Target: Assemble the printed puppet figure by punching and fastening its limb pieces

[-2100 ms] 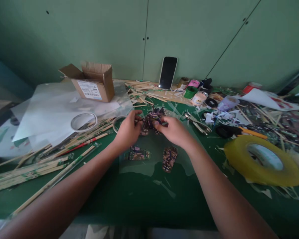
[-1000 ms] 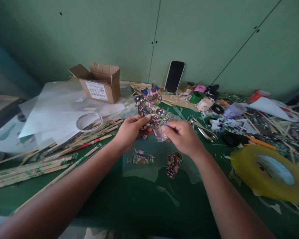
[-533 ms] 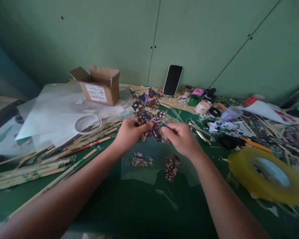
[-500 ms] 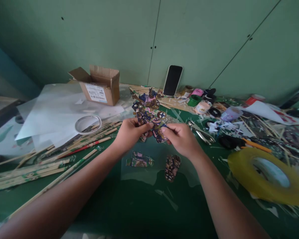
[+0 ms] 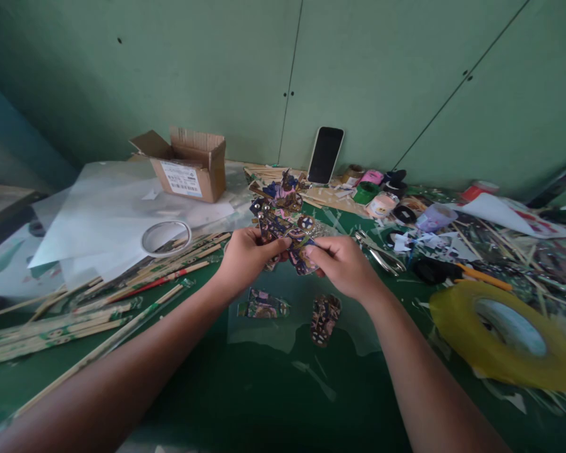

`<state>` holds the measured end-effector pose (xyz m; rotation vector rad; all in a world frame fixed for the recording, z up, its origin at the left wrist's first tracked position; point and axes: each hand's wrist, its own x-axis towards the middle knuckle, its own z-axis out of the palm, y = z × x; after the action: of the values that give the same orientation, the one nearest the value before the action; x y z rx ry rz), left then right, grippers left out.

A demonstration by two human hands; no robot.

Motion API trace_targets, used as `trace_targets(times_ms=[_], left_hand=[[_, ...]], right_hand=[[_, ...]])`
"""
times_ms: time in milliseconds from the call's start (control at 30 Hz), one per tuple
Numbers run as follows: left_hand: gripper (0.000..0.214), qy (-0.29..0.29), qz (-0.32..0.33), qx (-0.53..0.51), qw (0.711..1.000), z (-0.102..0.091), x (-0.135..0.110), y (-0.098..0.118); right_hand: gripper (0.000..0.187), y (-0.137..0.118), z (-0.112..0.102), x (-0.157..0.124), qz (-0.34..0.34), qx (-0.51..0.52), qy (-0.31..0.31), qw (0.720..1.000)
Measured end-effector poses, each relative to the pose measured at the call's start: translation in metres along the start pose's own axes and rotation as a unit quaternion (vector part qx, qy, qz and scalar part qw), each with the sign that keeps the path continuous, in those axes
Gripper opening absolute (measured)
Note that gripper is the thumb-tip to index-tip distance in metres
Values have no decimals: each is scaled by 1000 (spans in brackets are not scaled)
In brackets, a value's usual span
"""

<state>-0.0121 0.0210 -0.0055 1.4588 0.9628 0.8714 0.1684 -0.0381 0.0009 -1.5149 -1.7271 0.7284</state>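
Note:
Between my two hands is a flat, jointed cut-out figure [image 5: 285,220] with a dark blue, pink and brown pattern and small round metal fasteners. My left hand [image 5: 248,251] pinches its lower left part between thumb and fingers. On the opposite side, my right hand [image 5: 334,261] grips a lower piece of it, thumb on top. Below the hands, two loose patterned pieces lie on a clear sheet: a greenish-pink piece [image 5: 266,304] to the left and a brown one [image 5: 325,319] to the right. My fingers hide part of the figure's lower edge.
An open cardboard box [image 5: 193,167] stands at the back left, beside translucent sheets [image 5: 99,201]. Wrapped chopsticks [image 5: 165,270] lie on the left. A phone [image 5: 326,154] leans on the green wall. At right are pliers [image 5: 382,253], a large yellow tape roll [image 5: 457,321] and scraps.
Both hands keep their hold on the figure, with only a slight shift of its lower right piece. The whole view has moved a little.

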Motion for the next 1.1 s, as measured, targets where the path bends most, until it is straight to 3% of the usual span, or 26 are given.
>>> trace_targets(times_ms=[1100], left_hand=[[30, 5, -2, -1, 1000, 0, 2, -7]], right_hand=[[42, 2, -4, 1, 13, -25, -39, 999]])
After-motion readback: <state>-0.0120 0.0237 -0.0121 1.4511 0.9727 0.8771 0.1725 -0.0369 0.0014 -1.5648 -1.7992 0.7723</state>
